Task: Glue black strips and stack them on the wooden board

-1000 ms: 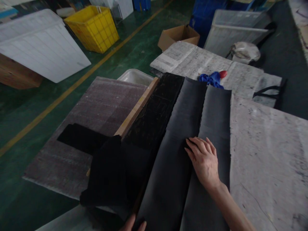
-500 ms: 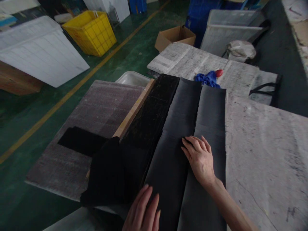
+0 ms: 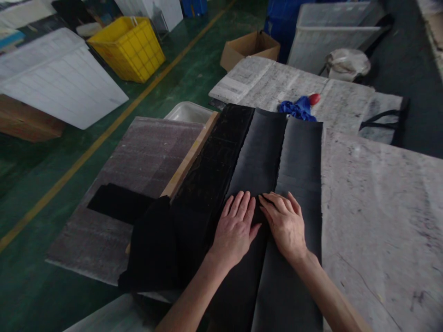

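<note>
Long strips of dark grey sheet material point(image 3: 263, 152) lie side by side on a pale worktable point(image 3: 374, 203), next to a glossy black strip point(image 3: 218, 161). My left hand point(image 3: 235, 228) rests flat on the middle grey strip, fingers stretched out. My right hand point(image 3: 285, 226) lies flat right beside it, on the seam between the two grey strips, its fingers apart and slightly curled. Neither hand holds anything. A black fabric piece point(image 3: 155, 249) hangs off the table's left edge below my left forearm.
A lower brownish board point(image 3: 145, 157) with a black patch point(image 3: 117, 203) lies to the left. Blue cloth with a red object point(image 3: 299, 107) sits at the strips' far end. A yellow crate point(image 3: 129, 46), white panel point(image 3: 58, 78), cardboard box point(image 3: 249, 46) and bins stand on the green floor.
My left hand came up from the bottom edge and moved forward onto the grey strip, ending flat beside my right hand. My right hand stayed almost where it was.
</note>
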A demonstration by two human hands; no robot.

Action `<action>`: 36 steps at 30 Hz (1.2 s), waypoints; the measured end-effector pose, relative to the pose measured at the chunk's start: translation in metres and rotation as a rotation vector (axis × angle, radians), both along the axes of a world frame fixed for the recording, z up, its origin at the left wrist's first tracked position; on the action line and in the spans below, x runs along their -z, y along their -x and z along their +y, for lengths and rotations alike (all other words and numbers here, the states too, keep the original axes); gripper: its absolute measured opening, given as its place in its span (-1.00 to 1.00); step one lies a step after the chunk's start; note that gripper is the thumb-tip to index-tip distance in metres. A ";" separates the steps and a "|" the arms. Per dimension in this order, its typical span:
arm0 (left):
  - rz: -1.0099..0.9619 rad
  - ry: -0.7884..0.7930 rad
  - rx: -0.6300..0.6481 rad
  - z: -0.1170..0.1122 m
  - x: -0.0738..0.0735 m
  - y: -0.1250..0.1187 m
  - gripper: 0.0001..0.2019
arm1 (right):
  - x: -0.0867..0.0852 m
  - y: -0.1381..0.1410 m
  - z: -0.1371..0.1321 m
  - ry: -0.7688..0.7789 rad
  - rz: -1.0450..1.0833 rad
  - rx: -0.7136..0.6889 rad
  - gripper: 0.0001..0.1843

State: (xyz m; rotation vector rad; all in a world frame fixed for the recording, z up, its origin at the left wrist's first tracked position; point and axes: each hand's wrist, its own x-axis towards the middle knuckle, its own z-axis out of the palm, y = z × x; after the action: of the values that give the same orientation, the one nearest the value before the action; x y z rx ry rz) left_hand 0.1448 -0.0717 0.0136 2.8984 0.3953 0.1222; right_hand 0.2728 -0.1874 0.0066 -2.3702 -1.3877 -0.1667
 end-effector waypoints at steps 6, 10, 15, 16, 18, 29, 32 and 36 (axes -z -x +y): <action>-0.008 0.003 -0.021 -0.003 -0.002 0.003 -0.38 | 0.002 0.000 -0.001 0.002 0.012 0.004 -0.70; -0.017 0.000 -0.021 -0.004 0.001 0.005 -0.39 | 0.004 0.001 -0.001 -0.006 0.019 0.002 -0.70; -0.050 -0.004 -0.023 -0.005 0.003 0.007 -0.43 | 0.004 0.000 -0.001 -0.047 0.041 -0.003 -0.70; -0.054 -0.002 -0.023 -0.005 0.003 0.008 -0.44 | 0.004 0.000 -0.001 -0.072 0.053 -0.008 -0.71; -0.059 0.001 -0.026 -0.005 0.003 0.008 -0.45 | 0.001 -0.002 -0.003 -0.157 0.085 -0.017 -0.72; -0.052 0.004 -0.026 -0.004 0.005 0.007 -0.47 | -0.018 -0.030 0.001 -0.075 0.070 0.134 -0.81; -0.051 0.006 -0.026 -0.004 0.004 0.007 -0.48 | -0.021 -0.033 0.011 0.025 0.076 0.116 -0.79; -0.051 0.015 -0.024 -0.004 0.002 0.007 -0.49 | -0.026 -0.037 0.022 0.134 0.118 0.101 -0.81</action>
State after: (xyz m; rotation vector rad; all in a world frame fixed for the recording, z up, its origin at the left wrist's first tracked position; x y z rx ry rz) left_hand 0.1377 -0.0755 0.0117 2.8700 0.4205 0.1953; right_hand 0.3099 -0.1655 0.0321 -2.5168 -1.2611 0.0392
